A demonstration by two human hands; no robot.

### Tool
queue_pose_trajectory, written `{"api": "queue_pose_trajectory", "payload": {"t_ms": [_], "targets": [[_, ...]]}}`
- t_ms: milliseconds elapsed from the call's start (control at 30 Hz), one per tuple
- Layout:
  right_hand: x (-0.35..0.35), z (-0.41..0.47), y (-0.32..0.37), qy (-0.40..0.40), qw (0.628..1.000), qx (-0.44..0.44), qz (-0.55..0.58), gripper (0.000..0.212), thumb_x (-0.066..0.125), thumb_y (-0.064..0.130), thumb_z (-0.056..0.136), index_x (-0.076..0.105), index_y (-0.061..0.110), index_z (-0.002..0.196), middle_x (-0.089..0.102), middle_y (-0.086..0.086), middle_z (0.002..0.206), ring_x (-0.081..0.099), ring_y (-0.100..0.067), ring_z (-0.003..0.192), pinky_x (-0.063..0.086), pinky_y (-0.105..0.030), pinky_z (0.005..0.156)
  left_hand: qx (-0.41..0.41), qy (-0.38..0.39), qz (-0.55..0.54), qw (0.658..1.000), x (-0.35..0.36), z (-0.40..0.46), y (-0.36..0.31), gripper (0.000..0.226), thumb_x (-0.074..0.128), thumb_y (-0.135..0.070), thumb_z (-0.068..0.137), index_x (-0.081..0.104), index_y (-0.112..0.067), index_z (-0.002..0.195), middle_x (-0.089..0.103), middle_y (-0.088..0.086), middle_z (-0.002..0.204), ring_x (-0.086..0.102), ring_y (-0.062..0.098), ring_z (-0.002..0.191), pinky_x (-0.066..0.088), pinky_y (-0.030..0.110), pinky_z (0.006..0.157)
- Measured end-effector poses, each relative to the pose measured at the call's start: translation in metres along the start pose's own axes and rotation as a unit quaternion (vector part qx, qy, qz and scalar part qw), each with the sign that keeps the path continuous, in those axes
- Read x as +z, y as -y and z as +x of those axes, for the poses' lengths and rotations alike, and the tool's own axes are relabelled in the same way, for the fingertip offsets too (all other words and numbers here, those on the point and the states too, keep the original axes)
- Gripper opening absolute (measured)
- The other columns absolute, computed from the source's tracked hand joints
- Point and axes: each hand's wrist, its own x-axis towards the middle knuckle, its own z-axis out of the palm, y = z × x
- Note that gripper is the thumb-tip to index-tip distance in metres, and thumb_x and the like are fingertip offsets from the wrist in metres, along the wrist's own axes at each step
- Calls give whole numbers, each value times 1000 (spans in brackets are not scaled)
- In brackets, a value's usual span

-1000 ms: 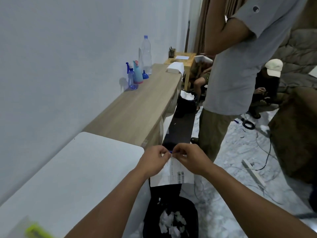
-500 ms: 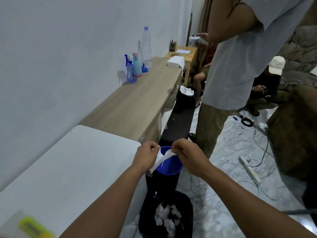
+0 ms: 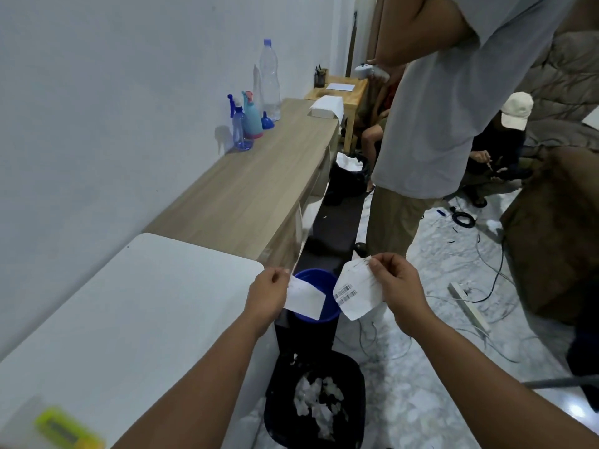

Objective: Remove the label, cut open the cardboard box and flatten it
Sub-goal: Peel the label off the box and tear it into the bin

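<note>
The white paper label is torn in two. My left hand (image 3: 267,296) pinches the blank piece (image 3: 304,299) by its upper corner. My right hand (image 3: 397,288) pinches the barcode piece (image 3: 355,294) at its top edge. Both pieces hang apart over a blue bucket (image 3: 316,277) and a black bin (image 3: 314,400) that holds several torn white scraps. The cardboard box is not in view.
A white table (image 3: 129,319) lies to my left with a yellow-green cutter (image 3: 64,427) at its near edge. Behind it a wooden counter (image 3: 252,189) carries spray bottles and a water bottle. A person in a grey shirt (image 3: 447,124) stands close ahead. Cables and a power strip (image 3: 468,306) litter the floor.
The label was whole between both hands a second ago; it has been ripped and my hands have moved apart, each keeping one piece.
</note>
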Motion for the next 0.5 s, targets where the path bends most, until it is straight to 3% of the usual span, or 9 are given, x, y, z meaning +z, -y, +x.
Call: {"api": "queue_pose_trajectory", "payload": {"t_ms": [133,267,400,467,500], "targets": [[19,-7,-12,7,999,0,-37,9,63,20,94,67,13,89,69,-7,86,60,-15,76,51,-33,69,-13,80,-107,991,15,-12,-5,19,58,-39,98,71,-28,104,76,-2,98,72,16,88,59,36,75],[32,-10,-22,-1,995,-20,-99,6,68,25,89,68,22,84,71,-5,83,67,-21,79,55,-38,70,-3,122,-201,972,22,-22,-12,22,67,-34,94,70,-16,105,77,5,96,72,13,76,53,24,61],[36,-9,-23,-5,993,-25,-118,5,72,27,86,68,26,83,71,-4,83,68,-21,80,57,-39,69,12,124,-173,977,20,-25,-12,32,79,-19,85,63,-22,112,75,3,104,76,17,86,62,35,67],[38,-8,-24,14,992,-19,-121,5,72,28,87,68,26,85,71,-3,86,68,-19,81,58,-37,68,15,98,-155,983,18,-24,-11,27,73,-10,90,63,-23,111,74,3,103,76,15,83,64,39,69],[38,-8,-25,21,992,-16,-123,4,71,28,87,67,26,86,71,-3,87,69,-18,81,59,-35,66,18,83,-153,985,16,-23,-10,24,69,-8,92,62,-22,110,73,1,101,75,11,80,63,34,67]]}}
